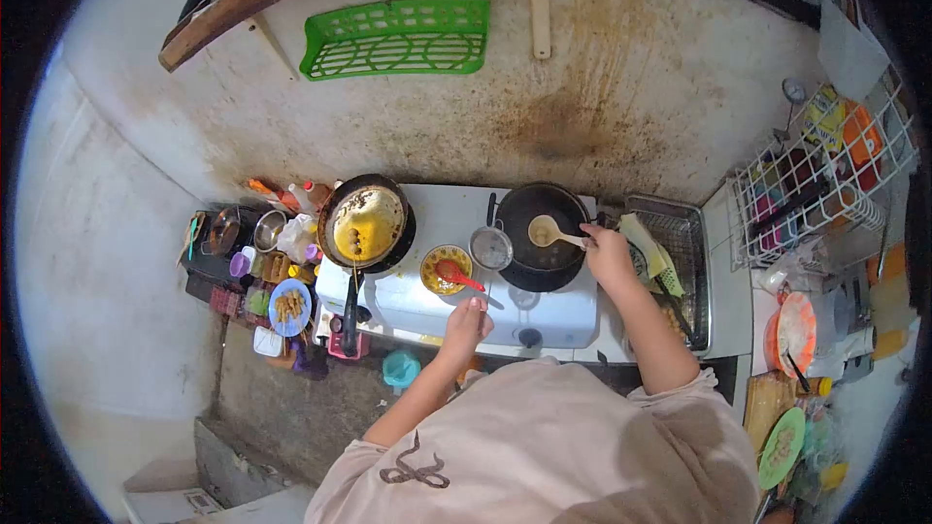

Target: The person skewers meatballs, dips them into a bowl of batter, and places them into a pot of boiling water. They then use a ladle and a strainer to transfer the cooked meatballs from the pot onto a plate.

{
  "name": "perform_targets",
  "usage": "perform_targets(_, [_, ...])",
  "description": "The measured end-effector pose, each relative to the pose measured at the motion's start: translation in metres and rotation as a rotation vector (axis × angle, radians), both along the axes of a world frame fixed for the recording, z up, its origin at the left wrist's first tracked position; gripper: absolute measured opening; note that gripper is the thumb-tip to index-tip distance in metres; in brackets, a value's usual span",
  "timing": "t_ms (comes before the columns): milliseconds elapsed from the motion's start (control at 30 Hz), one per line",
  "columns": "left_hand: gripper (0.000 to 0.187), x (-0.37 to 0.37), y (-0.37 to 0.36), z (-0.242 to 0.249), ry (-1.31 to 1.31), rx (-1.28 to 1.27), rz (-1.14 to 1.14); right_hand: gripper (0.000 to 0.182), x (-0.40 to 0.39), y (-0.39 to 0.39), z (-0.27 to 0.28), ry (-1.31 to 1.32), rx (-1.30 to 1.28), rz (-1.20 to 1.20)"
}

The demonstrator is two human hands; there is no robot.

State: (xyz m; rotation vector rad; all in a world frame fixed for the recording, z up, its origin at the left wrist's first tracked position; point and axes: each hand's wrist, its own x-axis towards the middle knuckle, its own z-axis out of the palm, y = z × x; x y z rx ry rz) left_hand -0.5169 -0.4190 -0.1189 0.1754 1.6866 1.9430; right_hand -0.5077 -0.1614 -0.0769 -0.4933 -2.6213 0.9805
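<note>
My right hand (608, 254) is closed round the handle of a cream-coloured ladle (544, 230). Its bowl is over the dark wok (544, 277) on the right side of the stove. In front of the stove, my left hand (467, 328) has its fingers curled in; whether anything is in them cannot be seen. Just beyond it sits a patterned yellow bowl (428, 275) with a red spoon (458, 275) in it. A small round strainer (491, 248) lies between this bowl and the wok.
A frying pan (364, 218) holding something yellow and a skewer stands on the left of the white stove (427, 320). Further left is a plate (303, 303) of skewers among jars. A dish rack (701, 277) and wire basket (825, 175) are right.
</note>
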Motion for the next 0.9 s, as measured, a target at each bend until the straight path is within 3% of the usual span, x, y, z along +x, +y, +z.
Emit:
perform_targets(167, [0.026,-0.007,0.019,-0.011,-0.066,0.040,-0.042,0.024,0.012,-0.001,0.039,0.052,-0.015,-0.028])
perform_targets(267, [0.026,-0.009,0.028,-0.008,-0.112,0.075,-0.068,0.028,0.019,-0.012,0.056,0.196,0.177,0.019])
perform_targets(367, [0.026,-0.013,0.034,-0.007,-0.128,0.114,-0.104,0.032,0.027,-0.022,0.048,0.333,0.256,0.175])
perform_targets(400, [0.025,-0.013,0.036,-0.006,-0.120,0.123,-0.107,0.039,0.029,-0.022,0.044,0.333,0.414,0.299])
perform_targets(533, [0.025,-0.012,0.038,0.003,-0.114,0.121,-0.091,0.041,0.039,-0.033,0.034,0.286,0.555,0.366])
perform_targets(633, [0.024,-0.012,0.032,-0.006,-0.106,0.128,-0.057,0.033,0.028,-0.022,0.023,0.340,0.663,0.330])
perform_targets(733, [0.023,-0.010,0.025,-0.016,-0.110,0.141,-0.001,0.030,0.012,-0.009,0.000,0.190,0.672,0.316])
perform_targets(833, [0.023,-0.009,0.016,-0.011,-0.105,0.131,0.012,0.024,-0.007,-0.010,-0.018,-0.182,0.648,0.296])
perform_targets(900, [0.024,-0.010,0.011,-0.010,-0.100,0.140,0.007,0.020,-0.018,-0.011,-0.025,-0.290,0.675,0.295])
